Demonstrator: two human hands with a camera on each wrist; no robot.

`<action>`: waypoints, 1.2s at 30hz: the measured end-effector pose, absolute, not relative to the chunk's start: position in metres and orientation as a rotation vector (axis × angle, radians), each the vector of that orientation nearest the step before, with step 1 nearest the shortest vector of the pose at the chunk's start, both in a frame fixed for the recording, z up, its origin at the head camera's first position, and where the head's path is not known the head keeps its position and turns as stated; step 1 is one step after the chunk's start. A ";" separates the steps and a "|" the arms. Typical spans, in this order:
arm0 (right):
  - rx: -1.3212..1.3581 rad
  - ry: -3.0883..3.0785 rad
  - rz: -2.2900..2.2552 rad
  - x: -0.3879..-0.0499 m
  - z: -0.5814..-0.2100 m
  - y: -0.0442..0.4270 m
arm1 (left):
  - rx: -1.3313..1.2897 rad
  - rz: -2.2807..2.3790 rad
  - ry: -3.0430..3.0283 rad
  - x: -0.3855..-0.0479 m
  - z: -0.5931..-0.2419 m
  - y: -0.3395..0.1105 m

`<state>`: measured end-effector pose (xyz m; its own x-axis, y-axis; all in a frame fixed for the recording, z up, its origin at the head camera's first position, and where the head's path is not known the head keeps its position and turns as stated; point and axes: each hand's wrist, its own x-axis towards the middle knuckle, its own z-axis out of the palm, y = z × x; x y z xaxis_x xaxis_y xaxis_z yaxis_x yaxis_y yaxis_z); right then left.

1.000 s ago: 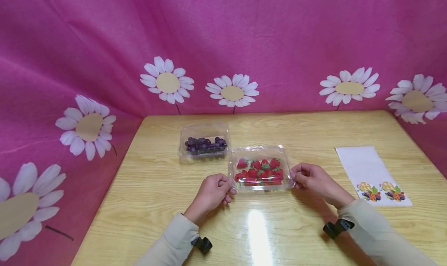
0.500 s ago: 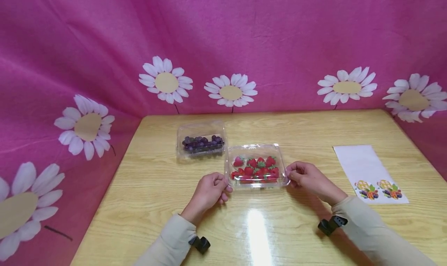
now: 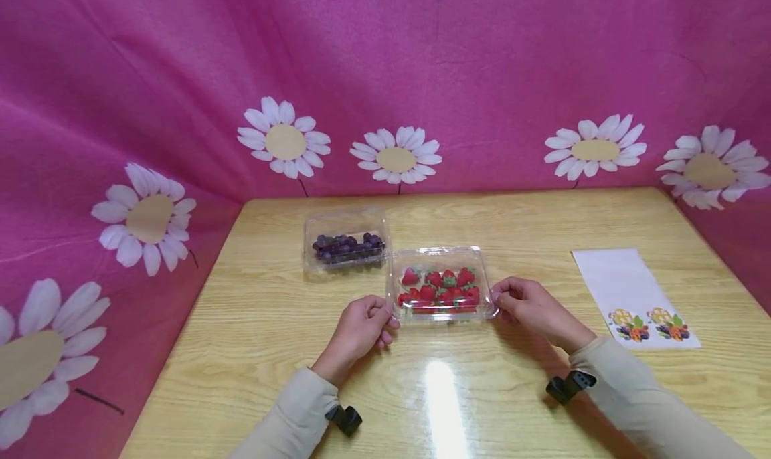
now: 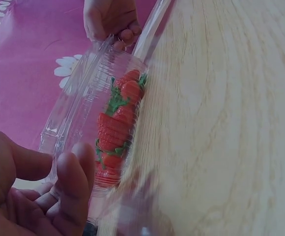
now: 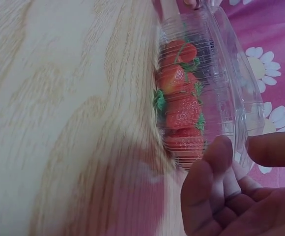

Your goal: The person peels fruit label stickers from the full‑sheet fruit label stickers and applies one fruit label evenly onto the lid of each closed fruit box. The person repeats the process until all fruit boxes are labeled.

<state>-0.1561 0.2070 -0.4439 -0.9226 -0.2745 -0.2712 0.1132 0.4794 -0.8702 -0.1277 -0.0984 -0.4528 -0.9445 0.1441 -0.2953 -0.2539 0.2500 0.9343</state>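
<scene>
A clear plastic clamshell box [image 3: 442,255] with several strawberries [image 3: 427,293] inside sits on the table, its lid down. My left hand [image 3: 361,328] pinches the rim at its near left corner between thumb and fingers. At the near right corner, my right hand [image 3: 536,308] pinches the rim in the same way. In the left wrist view the strawberries [image 4: 117,123] show through the ribbed side wall, and the right hand [image 4: 112,19] is at the far end. The right wrist view shows the right thumb and forefinger at the box's rim [image 5: 241,118].
A second clear box [image 3: 346,219] with dark grapes [image 3: 346,246] stands behind and left, close to the strawberry box. A white paper strip [image 3: 623,282] printed with fruit pictures lies on the right of the wooden table [image 3: 259,372]. A pink flowered cloth [image 3: 482,57] hangs behind.
The strawberry box and both hands have shifted slightly left, nearer the grape box, mostly in the first half second. The head view has also drifted a little. Both hands keep their hold on the rim.
</scene>
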 end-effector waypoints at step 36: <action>0.019 2.675 -1.210 -0.157 -0.400 0.319 | -0.040 1.660 2.865 -0.117 -0.419 -0.108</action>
